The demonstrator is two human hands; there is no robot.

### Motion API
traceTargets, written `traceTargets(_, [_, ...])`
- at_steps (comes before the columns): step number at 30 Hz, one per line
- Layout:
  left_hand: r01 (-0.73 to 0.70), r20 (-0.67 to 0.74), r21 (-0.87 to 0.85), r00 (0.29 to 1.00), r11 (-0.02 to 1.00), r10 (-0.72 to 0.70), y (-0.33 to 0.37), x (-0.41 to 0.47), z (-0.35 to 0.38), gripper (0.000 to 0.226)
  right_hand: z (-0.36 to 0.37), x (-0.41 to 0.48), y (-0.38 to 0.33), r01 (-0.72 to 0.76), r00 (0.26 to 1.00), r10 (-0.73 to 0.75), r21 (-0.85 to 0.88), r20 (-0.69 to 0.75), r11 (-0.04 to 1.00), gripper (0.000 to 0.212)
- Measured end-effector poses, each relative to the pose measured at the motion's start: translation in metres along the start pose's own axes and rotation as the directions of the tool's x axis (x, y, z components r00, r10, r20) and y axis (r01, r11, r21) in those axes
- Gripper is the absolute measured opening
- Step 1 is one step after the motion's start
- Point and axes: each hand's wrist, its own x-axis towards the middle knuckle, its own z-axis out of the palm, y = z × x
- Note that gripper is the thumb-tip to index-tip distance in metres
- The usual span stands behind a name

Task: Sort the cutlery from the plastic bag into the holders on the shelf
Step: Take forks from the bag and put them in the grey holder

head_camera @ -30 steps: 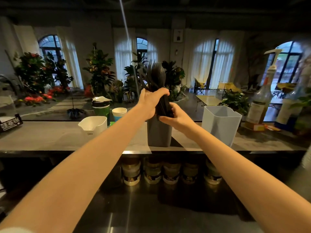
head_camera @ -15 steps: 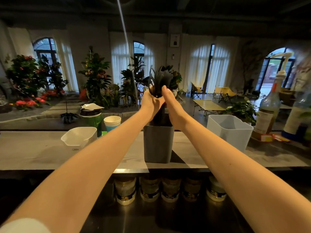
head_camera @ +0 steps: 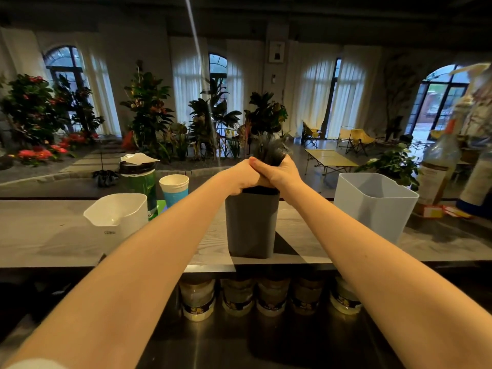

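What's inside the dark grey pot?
Black cutlery pokes out of the dark grey pot, gripped by the left hand and right hand. The pot's wall hides its lower ends.

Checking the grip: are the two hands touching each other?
Touching. The head view shows the left hand and right hand pressed together, both gripping the black cutlery.

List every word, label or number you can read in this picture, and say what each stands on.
Nothing here can be read.
White plastic holder: small grey mark low on its front, too blurred.
Jars under the shelf: dark label bands, unreadable.
Clear pump bottle on the right: pale label, blurred.
Framed sign on far wall: too small.
Dark grey holder, and black cutlery gripped by left hand and right hand: no print visible.
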Motion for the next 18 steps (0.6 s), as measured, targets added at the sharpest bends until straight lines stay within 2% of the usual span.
traceTargets(4, [0.054,0.155,0.008,0.986,0.999,-0.054,-0.003,-0.004,-0.008,0.019,0.000,-0.033,-0.020,-0.030,0.999,0.028,0.047,0.046,0.998,0.080])
traceTargets(6, [0.054,0.260,0.029,0.964,0.998,-0.059,0.002,-0.009,-0.015,0.025,0.000,-0.036,-0.023,0.007,0.996,-0.013,0.061,0.087,0.998,0.062])
traceTargets(8, [0.033,0.334,0.121,0.940,0.992,-0.072,0.002,-0.008,-0.023,0.032,-0.004,-0.041,-0.025,0.042,0.991,-0.047,0.043,0.129,0.998,0.053])
traceTargets(11, [-0.030,0.249,0.365,0.966,0.930,-0.067,-0.002,-0.007,-0.029,0.035,-0.011,-0.041,-0.020,0.053,0.978,-0.057,0.026,0.200,0.998,0.046])
traceTargets(13, [-0.033,0.150,0.434,0.988,0.900,-0.036,-0.006,-0.006,-0.028,0.036,-0.012,-0.039,-0.016,0.038,0.983,-0.021,-0.094,0.180,0.995,0.063])
traceTargets(15, [-0.059,0.065,0.415,0.997,0.908,0.035,-0.008,-0.007,-0.026,0.040,-0.016,-0.025,0.000,0.040,0.988,-0.006,-0.222,0.154,0.974,0.101])
traceTargets(16, [-0.080,0.036,0.400,0.997,0.913,0.072,-0.007,-0.008,-0.026,0.040,-0.018,-0.020,0.005,0.038,0.988,-0.003,-0.226,0.155,0.973,0.116])
traceTargets(17, [-0.099,0.015,0.380,0.995,0.920,0.101,-0.008,-0.009,-0.026,0.038,-0.019,-0.028,-0.002,0.022,0.986,0.014,-0.218,0.164,0.976,0.123])
traceTargets(18, [-0.106,0.002,0.370,0.994,0.923,0.113,-0.008,-0.009,-0.026,0.036,-0.020,-0.037,-0.009,0.009,0.986,0.022,-0.188,0.167,0.982,0.120])
